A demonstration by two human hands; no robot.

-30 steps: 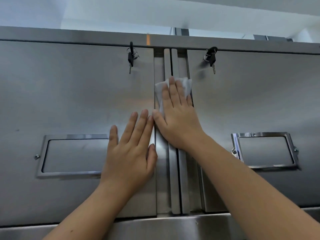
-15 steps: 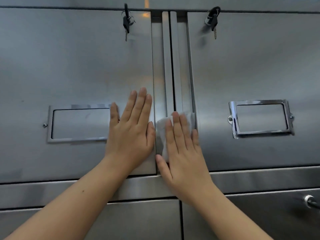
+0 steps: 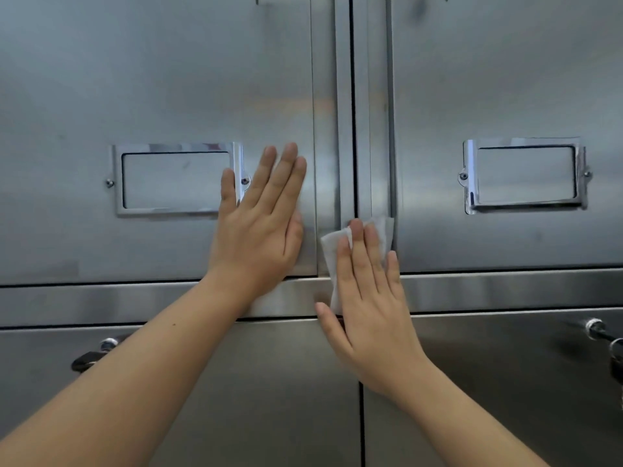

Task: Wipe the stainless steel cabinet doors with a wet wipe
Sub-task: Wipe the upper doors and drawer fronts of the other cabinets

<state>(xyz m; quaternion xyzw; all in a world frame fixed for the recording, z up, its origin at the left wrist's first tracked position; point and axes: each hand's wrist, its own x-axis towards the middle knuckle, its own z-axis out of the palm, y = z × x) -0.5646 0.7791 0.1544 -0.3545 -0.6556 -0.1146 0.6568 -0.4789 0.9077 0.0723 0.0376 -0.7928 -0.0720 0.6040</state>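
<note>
Cabinet doors [image 3: 168,79], wipe [image 3: 332,244] under right hand [image 3: 371,298]

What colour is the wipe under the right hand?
White. The wipe shows best in the head view, pressed flat under the right hand against the cabinet's centre strip.

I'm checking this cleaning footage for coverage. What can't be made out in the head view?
All head view.
Most of the wet wipe lies under the right hand, so its dirt cannot be judged.
The left label holder's right end is behind the left hand.
The lower left lock is partly behind the left forearm.
The lower right lock's keys are cut off by the right edge.
</note>
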